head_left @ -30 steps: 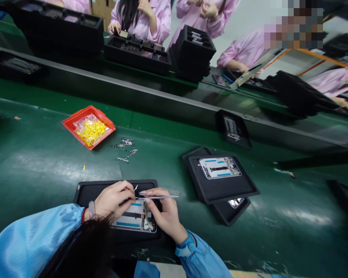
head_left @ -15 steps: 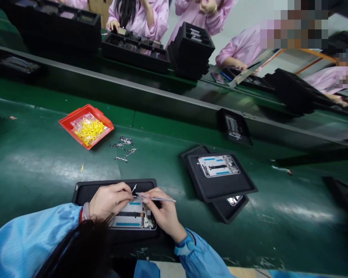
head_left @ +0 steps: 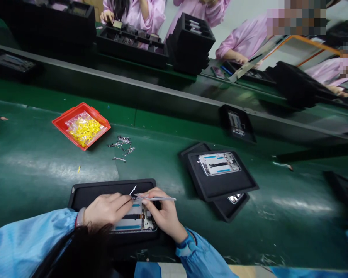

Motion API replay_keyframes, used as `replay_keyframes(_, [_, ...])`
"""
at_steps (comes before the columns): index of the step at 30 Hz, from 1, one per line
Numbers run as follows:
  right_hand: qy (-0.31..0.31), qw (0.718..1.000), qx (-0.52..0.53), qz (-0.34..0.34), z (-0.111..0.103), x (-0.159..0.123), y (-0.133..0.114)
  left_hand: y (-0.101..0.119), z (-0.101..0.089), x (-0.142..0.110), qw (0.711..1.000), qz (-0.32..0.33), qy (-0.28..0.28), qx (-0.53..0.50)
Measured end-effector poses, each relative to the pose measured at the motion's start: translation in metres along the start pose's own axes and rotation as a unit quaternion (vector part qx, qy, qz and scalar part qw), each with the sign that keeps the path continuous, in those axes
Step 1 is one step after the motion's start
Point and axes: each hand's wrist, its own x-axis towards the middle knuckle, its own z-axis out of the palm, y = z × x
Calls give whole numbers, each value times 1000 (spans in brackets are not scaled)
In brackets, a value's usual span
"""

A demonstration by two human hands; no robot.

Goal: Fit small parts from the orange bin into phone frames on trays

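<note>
My right hand [head_left: 162,212] is closed around slim silver tweezers [head_left: 168,199], which lie nearly level with the tip pointing left. My left hand [head_left: 107,210] is pinched close to that tip, fingers pressed together. A small thin silvery strip [head_left: 133,189] sticks up between the two hands; it seems to be in the left fingertips. Under both hands lies a phone mid-frame [head_left: 129,222] with blue strips and a black flex cable, partly covered by the left hand. It rests in a black tray [head_left: 84,190].
A red bin [head_left: 70,109] holds a bag of small yellow pieces. Beside it lie several small metal parts [head_left: 123,143]. On the right, stacked black trays [head_left: 195,181] carry another phone frame [head_left: 220,164]. A further tray [head_left: 249,135] sits behind. Co-workers in pink sleeves [head_left: 231,48] work across the bench.
My left hand has shifted slightly left and down, its fingers now flatter. The tweezers stay almost in place in my right hand. The camera view has moved a little.
</note>
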Motion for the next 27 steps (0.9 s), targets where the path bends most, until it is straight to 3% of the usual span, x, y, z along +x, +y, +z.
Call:
replay_keyframes(6, [-2, 1000, 13, 1, 0, -2, 1, 5, -4, 6, 998, 26, 38, 45])
replay_keyframes(19, [-11, 1000, 21, -11, -1, -2, 1, 6, -6, 7, 999, 19, 10, 44])
replay_keyframes(23, [-8, 1000, 10, -25, -1, -2, 1, 5, -3, 1, 1000, -18, 13, 10])
replay_keyframes(27, [-22, 998, -24, -49, -3, -2, 1, 7, -2, -4, 999, -21, -28, 9])
